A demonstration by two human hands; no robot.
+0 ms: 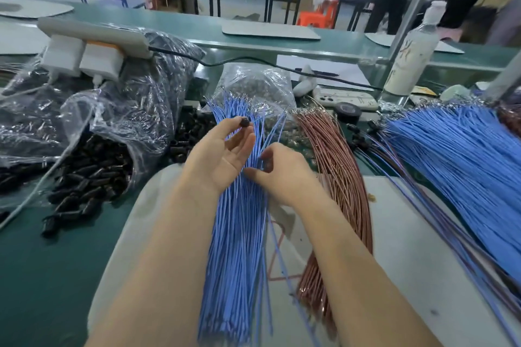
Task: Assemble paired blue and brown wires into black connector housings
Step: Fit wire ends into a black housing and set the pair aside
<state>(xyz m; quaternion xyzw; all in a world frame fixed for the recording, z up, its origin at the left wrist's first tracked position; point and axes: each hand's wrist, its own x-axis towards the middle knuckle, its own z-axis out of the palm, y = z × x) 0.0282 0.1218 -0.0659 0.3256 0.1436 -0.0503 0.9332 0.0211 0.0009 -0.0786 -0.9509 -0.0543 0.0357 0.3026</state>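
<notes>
On the green workbench (pixel 42 276) lies a pale mat (pixel 408 234). To the left, clear plastic bags (pixel 135 110) spill a pile of loose black housings (pixel 93 172). To the right, a broad fan of blue wires (pixel 451 155) spreads out. In the middle of the mat the blue wire bundle (pixel 236 248) runs away from the person, with the brown wire bundle (pixel 341 177) just beside it on the right. The left hand (pixel 217 158) is raised palm-up over the blue bundle and pinches one black connector housing (pixel 244 122) at its fingertips, its other fingers loosely spread. The right hand (pixel 284 175) has thumb and forefinger curled in on the blue bundle's strands, seemingly pinching there, though how many it has cannot be told. This looks like the picking step: a housing is ready and a blue wire is being singled out. Next, one strand must be drawn free and its terminal end lined up squarely with a cavity in the housing. A brown wire would follow.
</notes>
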